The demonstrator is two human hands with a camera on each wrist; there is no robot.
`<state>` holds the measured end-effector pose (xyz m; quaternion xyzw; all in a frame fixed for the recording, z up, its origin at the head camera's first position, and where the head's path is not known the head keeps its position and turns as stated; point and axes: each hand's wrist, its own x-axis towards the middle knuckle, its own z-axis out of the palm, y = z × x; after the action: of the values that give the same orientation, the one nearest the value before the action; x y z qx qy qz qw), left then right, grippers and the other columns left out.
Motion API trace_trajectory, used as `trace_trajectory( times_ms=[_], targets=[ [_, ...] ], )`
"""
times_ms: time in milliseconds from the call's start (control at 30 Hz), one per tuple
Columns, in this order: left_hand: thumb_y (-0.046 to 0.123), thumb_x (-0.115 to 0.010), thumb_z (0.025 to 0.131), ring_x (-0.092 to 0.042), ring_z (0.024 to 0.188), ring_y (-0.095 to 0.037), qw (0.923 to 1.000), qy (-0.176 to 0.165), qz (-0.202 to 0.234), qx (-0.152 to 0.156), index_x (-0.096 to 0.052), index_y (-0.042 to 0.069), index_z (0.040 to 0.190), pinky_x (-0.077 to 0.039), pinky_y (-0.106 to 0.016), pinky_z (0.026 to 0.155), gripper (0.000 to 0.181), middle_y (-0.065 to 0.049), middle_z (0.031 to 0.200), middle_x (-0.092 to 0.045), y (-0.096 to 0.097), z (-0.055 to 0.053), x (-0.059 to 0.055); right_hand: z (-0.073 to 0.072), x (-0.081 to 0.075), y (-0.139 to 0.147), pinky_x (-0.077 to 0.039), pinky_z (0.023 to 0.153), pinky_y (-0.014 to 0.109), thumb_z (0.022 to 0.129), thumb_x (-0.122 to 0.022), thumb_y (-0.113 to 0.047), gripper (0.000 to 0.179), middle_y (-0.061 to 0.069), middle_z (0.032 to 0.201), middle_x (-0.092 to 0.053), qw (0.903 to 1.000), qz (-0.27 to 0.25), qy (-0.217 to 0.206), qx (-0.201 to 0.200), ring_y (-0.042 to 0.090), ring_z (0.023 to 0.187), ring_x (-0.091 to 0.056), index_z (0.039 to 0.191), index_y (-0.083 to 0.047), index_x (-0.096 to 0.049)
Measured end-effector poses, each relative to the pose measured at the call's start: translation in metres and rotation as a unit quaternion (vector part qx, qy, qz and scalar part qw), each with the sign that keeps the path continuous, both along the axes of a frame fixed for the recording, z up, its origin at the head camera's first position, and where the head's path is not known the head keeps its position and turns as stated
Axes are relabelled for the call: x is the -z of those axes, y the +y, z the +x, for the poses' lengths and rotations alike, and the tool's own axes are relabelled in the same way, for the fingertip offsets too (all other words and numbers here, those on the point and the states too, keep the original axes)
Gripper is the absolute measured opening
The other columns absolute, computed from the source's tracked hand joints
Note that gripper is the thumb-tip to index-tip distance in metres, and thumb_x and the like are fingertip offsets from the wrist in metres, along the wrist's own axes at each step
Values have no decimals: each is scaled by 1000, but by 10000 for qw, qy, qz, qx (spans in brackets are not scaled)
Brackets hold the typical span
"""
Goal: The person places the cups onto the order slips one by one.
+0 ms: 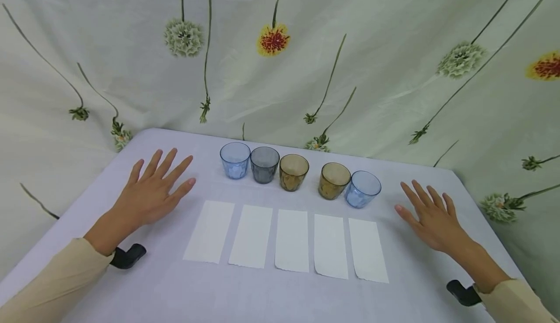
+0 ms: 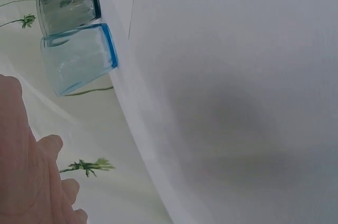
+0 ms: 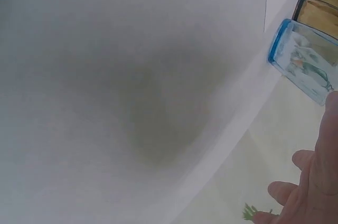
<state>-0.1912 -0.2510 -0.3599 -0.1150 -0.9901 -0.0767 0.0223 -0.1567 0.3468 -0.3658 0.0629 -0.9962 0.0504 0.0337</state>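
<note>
Beige sleeves (image 1: 57, 281) enter at the lower left and lower right corners of the head frame, a black device (image 1: 128, 256) beside each wrist. Left hand (image 1: 148, 194), left of frame centre: fingers extended and spread. Right hand (image 1: 433, 221), right side of frame: fingers extended and spread. Both are positioned over a white table (image 1: 262, 301). Arranged left to right near frame centre: blue glass (image 1: 235, 166), grey glass (image 1: 264, 171), amber glass (image 1: 293, 179); then, after a gap, second amber glass (image 1: 332, 188) and second blue glass (image 1: 360, 196). Five white paper strips (image 1: 291, 240) lie side by side at lower centre. Floral cloth (image 1: 372, 16) fills the upper frame.
</note>
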Motion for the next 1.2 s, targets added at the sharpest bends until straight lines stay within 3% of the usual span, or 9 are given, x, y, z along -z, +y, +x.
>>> trace_trajectory(
  times_ms=[400, 600, 833, 1033, 1200],
  targets=[
    [64, -31, 102, 8, 153, -45, 9991, -169, 147, 351, -11, 28, 162, 7, -71, 114, 73, -12, 169, 3, 18, 17, 3, -4, -4, -17, -1, 112, 74, 104, -44, -51, 72, 28, 162, -20, 9996, -134, 155, -213, 59, 143, -15, 160, -14, -21],
    [63, -38, 101, 9, 153, -46, 9951, -403, 617, 653, -10, 29, 162, 5, -74, 112, 75, -12, 169, 3, 22, 23, 6, -8, -4, -26, 0, 112, 74, 104, -44, -50, 72, 28, 162, -19, 9991, -225, 230, -280, 58, 144, -14, 160, -14, -21],
    [54, -55, 99, 1, 151, -51, 9799, -718, 1515, 1079, -13, 30, 162, -1, -77, 109, 80, -16, 169, -5, 20, 21, 9, -12, -6, -35, -1, 114, 73, 103, -44, -51, 72, 27, 163, -20, 9991, -278, 169, -274, 57, 145, -14, 160, -14, -21],
    [54, -71, 88, 3, 150, -53, 9623, -1201, 1990, 1411, -13, 29, 162, -1, -79, 108, 97, -18, 168, -6, 20, 22, 8, -13, -6, -40, -1, 115, 72, 104, -44, -51, 71, 26, 163, -19, 9991, -326, 127, -255, 55, 146, -14, 160, -14, -21],
    [53, -79, 80, 1, 151, -52, 9495, -1374, 2242, 1710, -14, 32, 161, -1, -77, 109, 106, -16, 168, -7, 20, 26, 13, -18, -6, -43, -3, 114, 71, 104, -43, -50, 69, 24, 164, -20, 9975, -462, 290, -446, 53, 147, -15, 160, -13, -24]
  ],
)
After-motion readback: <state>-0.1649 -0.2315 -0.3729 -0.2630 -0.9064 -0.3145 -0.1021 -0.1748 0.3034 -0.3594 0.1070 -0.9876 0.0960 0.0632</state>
